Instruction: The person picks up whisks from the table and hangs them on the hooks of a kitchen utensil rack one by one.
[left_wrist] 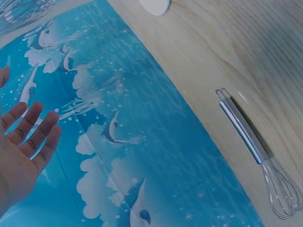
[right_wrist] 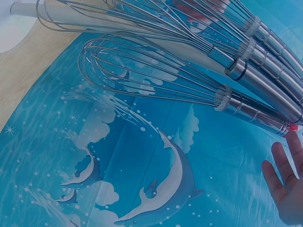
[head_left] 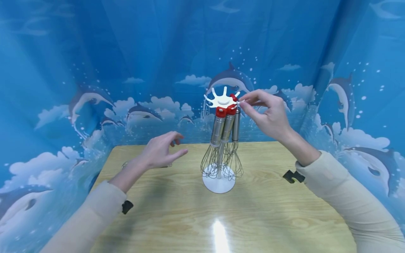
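Observation:
A white stand (head_left: 224,102) with curved arms around its top holds several wire whisks hanging by their handles. Red ends cap some handles, such as the front whisk (head_left: 217,130). On the right side hangs a plain silver whisk (head_left: 236,126); my right hand (head_left: 269,110) pinches its top loop between thumb and fingertips, beside a stand arm. In the right wrist view the hanging whisks (right_wrist: 265,92) crowd together near my fingers. My left hand (head_left: 162,149) hovers over the table left of the stand, holding nothing, fingers relaxed. A small silver whisk (left_wrist: 244,130) lies on the table under it.
The stand's round white base (head_left: 218,186) rests on a wood-grain table (head_left: 253,211). A blue dolphin-print curtain (head_left: 142,70) surrounds the table's back and sides. Dark clips (head_left: 292,176) sit at both sleeve cuffs.

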Tool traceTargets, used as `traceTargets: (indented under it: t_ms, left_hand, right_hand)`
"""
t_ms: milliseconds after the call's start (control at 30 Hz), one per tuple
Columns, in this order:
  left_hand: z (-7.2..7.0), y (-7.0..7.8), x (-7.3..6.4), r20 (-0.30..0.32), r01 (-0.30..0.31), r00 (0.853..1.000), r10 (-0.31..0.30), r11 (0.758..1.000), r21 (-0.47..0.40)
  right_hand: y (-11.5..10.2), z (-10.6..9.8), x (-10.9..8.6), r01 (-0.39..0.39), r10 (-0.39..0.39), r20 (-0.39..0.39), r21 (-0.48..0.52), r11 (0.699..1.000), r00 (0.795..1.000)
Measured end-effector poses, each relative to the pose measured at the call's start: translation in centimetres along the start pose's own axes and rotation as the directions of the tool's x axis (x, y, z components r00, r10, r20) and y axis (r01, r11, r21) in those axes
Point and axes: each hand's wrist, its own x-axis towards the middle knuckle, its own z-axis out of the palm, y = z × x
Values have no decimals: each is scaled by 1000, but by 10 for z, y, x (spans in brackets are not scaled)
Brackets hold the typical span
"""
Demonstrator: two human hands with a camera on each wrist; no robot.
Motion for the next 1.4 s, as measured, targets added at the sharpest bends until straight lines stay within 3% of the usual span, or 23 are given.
traceTargets:
  t_ms: [433, 800, 1400]
  left_hand:
    - [13, -36, -4, 60, 44, 997, -45, 999, 25]
    - [29, -60, -8, 125, 103, 986, -106, 994, 32]
    - [51, -97, -14, 175, 104, 977, -120, 989, 101]
  right_hand:
    - [0, -1, -1, 3, -3, -1, 13, 1000, 1000]
    - [1, -1, -1, -3, 3, 4, 5, 1000, 1000]
    - [1, 0, -1, 1, -1, 3, 2, 1000, 1000]
